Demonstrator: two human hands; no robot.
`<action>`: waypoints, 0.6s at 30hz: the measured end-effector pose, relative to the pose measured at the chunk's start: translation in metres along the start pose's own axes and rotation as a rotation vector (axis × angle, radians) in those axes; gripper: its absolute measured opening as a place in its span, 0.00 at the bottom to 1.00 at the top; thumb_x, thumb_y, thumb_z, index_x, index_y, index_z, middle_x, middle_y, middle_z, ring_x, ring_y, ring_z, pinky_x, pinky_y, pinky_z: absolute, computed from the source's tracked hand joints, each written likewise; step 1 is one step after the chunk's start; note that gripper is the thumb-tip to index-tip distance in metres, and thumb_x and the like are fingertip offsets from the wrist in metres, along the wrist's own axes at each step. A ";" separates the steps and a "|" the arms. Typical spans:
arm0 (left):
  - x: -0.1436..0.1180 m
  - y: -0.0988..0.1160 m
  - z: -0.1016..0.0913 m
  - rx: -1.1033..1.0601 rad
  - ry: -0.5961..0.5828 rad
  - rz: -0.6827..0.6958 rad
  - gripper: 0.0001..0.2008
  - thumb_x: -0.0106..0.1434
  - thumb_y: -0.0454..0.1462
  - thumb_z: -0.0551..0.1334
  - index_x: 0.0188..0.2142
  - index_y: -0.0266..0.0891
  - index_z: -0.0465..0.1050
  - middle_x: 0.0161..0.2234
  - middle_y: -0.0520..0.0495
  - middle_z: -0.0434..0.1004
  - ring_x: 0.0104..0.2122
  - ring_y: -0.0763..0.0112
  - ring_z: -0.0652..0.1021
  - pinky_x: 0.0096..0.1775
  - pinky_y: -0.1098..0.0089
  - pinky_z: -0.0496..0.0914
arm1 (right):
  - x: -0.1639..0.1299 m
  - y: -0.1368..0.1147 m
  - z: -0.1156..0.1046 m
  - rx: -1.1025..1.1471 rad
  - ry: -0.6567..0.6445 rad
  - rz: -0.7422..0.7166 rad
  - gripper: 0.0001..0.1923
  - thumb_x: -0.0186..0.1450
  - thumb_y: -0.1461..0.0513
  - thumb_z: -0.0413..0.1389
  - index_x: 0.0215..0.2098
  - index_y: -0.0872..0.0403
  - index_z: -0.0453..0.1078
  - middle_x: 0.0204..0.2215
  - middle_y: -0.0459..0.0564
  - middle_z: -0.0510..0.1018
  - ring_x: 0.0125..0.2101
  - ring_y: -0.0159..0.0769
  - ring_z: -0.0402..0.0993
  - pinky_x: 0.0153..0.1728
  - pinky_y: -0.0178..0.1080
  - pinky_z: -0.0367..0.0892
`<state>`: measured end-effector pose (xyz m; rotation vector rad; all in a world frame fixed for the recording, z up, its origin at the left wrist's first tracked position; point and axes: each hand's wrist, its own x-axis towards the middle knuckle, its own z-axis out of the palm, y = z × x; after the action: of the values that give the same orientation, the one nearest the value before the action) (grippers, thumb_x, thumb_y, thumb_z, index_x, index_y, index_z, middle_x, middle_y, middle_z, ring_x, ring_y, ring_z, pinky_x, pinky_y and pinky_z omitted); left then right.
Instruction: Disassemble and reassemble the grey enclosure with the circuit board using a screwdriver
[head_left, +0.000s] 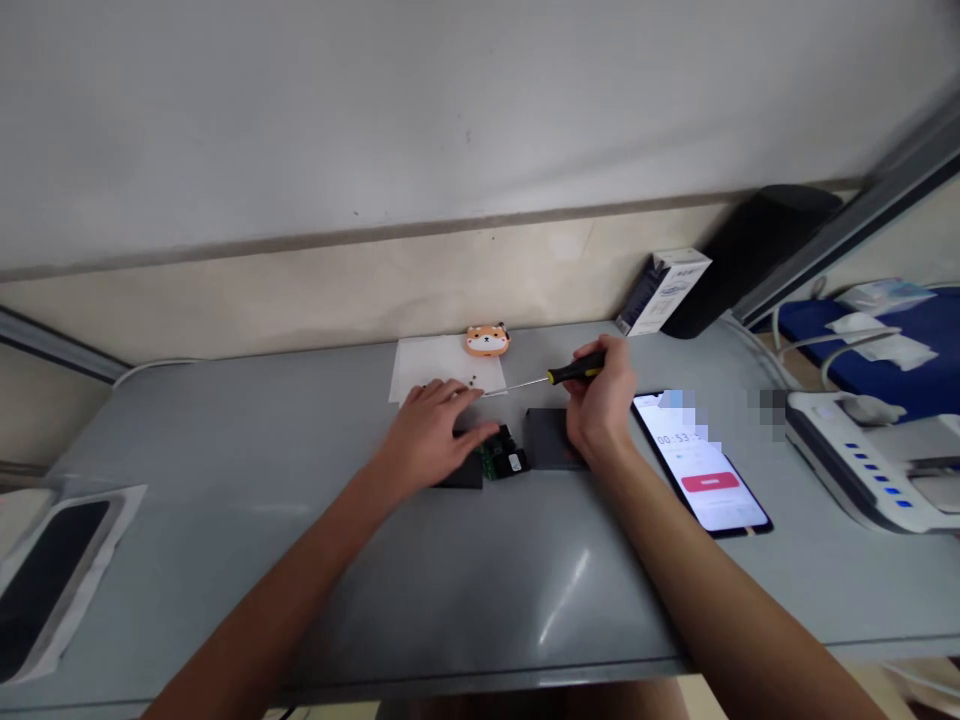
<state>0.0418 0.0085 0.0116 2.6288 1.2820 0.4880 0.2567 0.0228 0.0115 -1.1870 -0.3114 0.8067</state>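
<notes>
My right hand (606, 400) is closed around the black and yellow handle of a screwdriver (577, 370). The thin shaft points left, and its tip is beside the fingertips of my left hand (429, 435). That hand is spread palm down with thumb and fingers apart; whether a fingertip touches the tip I cannot tell. Under it lies a flat black piece (461, 472), partly covered. A green circuit board with black parts (506, 455) sits by my left thumb. Below my right wrist rests a dark flat case (546, 438). Several tiny dark bits, perhaps screws (473, 380), dot the white paper (427, 358).
An orange animal-faced case (487, 340) sits at the paper's back edge. On the right are a phone with a lit timer (701, 465), a white power strip (862, 460), a carton (664, 290) and a black cylinder (750, 260). A dark phone-like slab (49, 580) lies far left.
</notes>
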 end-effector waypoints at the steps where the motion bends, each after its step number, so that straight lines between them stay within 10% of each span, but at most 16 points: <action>1: -0.007 0.007 0.001 -0.003 -0.012 0.001 0.28 0.73 0.56 0.61 0.62 0.42 0.73 0.58 0.39 0.80 0.56 0.50 0.77 0.57 0.52 0.70 | 0.000 0.000 0.000 0.022 0.005 0.008 0.14 0.58 0.51 0.56 0.24 0.50 0.63 0.25 0.43 0.68 0.24 0.30 0.63 0.21 0.33 0.58; 4: -0.024 0.021 0.008 -0.012 -0.050 0.010 0.42 0.68 0.64 0.61 0.69 0.41 0.64 0.64 0.36 0.75 0.61 0.46 0.75 0.60 0.49 0.68 | 0.002 0.002 -0.002 0.033 -0.012 -0.024 0.14 0.60 0.51 0.55 0.24 0.50 0.61 0.24 0.42 0.66 0.22 0.29 0.61 0.20 0.33 0.56; 12: -0.029 0.024 0.014 -0.025 -0.062 0.016 0.35 0.73 0.53 0.62 0.74 0.47 0.57 0.57 0.41 0.81 0.57 0.51 0.78 0.60 0.52 0.70 | 0.003 0.005 -0.003 -0.018 -0.012 -0.080 0.14 0.61 0.51 0.53 0.25 0.50 0.59 0.26 0.45 0.66 0.23 0.30 0.60 0.19 0.33 0.55; 18: -0.023 0.023 0.000 -0.061 0.104 0.271 0.36 0.75 0.51 0.60 0.76 0.45 0.50 0.56 0.41 0.81 0.55 0.54 0.80 0.60 0.55 0.72 | 0.012 0.004 0.000 0.034 0.028 -0.022 0.13 0.59 0.50 0.52 0.24 0.49 0.59 0.24 0.44 0.66 0.24 0.31 0.63 0.20 0.33 0.58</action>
<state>0.0453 -0.0242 0.0130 2.7707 0.9217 0.7014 0.2633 0.0316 0.0061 -1.1598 -0.2866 0.7726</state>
